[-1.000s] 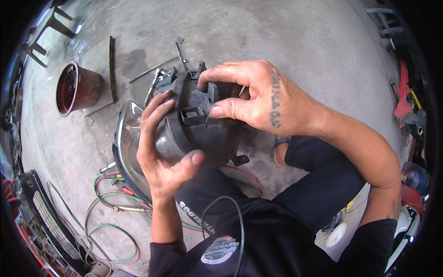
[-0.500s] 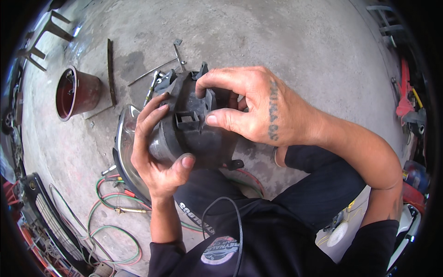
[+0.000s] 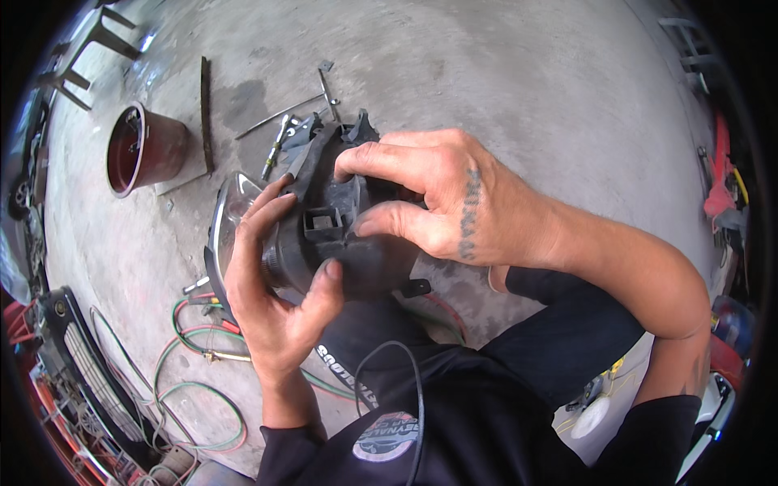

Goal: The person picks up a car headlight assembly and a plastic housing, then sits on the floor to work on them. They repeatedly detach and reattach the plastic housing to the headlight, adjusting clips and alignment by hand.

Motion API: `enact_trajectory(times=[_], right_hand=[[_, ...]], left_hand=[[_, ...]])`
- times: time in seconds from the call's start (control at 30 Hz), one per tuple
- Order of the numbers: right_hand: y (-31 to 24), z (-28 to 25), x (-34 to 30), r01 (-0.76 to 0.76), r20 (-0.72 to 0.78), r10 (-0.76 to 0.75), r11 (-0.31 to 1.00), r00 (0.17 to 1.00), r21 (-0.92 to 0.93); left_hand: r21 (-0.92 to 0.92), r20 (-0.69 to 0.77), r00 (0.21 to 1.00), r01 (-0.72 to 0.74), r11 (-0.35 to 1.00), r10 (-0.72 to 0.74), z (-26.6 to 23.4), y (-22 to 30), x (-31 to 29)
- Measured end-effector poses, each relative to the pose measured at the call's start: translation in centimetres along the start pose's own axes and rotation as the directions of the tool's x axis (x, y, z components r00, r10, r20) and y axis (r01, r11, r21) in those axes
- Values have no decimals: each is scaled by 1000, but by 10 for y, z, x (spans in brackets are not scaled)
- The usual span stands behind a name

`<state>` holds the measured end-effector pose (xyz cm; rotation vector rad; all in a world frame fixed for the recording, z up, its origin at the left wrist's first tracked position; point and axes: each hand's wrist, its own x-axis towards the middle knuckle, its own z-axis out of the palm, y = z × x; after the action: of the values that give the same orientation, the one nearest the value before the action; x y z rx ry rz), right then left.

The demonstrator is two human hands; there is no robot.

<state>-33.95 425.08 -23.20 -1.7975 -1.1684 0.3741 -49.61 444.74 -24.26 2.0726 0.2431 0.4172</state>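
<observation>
A car headlight (image 3: pixel 381 271) is held above my lap, its black plastic back facing up and its clear lens (image 3: pixel 230 212) turned to the left. My left hand (image 3: pixel 275 304) grips its left side, fingers over the housing and thumb along the near part. Beside a square plastic bracket (image 3: pixel 324 221) on the back, the thumb and forefinger of my right hand (image 3: pixel 458 198) close around a raised part of the housing. The other right fingers are partly hidden behind it. A dark mounting tab (image 3: pixel 416 287) sticks out at the near right.
Beyond the headlight lie a T-shaped metal wrench (image 3: pixel 328 99) and a ratchet (image 3: pixel 275 148). A dark red bucket (image 3: pixel 172 150) lies or leans beside a board (image 3: pixel 206 113). Red and green hoses (image 3: pixel 194 387) coil at left, near a car grille (image 3: pixel 93 364). A stool (image 3: pixel 105 36) stands far left.
The headlight has tilted slightly, and my left thumb sits a little higher against it. My right thumb and forefinger have shifted slightly left on the housing. The whole view has shifted slightly.
</observation>
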Motion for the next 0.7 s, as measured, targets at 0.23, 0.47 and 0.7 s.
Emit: enact_trajectory(times=[0.23,0.47,0.7], right_hand=[[0,14,2,42,15,-41,999,999,-19],[-9,19,-8,57,31,-58,997,998,50],[-6,18,-6,19,58,-27,990,998,138]], left_hand=[[12,-43,992,122,992,-121,-3,9,-10],[-70,-93,987,121,990,-128,-1,7,-25],[-79,-108,986,122,989,-130,2,7,-29]])
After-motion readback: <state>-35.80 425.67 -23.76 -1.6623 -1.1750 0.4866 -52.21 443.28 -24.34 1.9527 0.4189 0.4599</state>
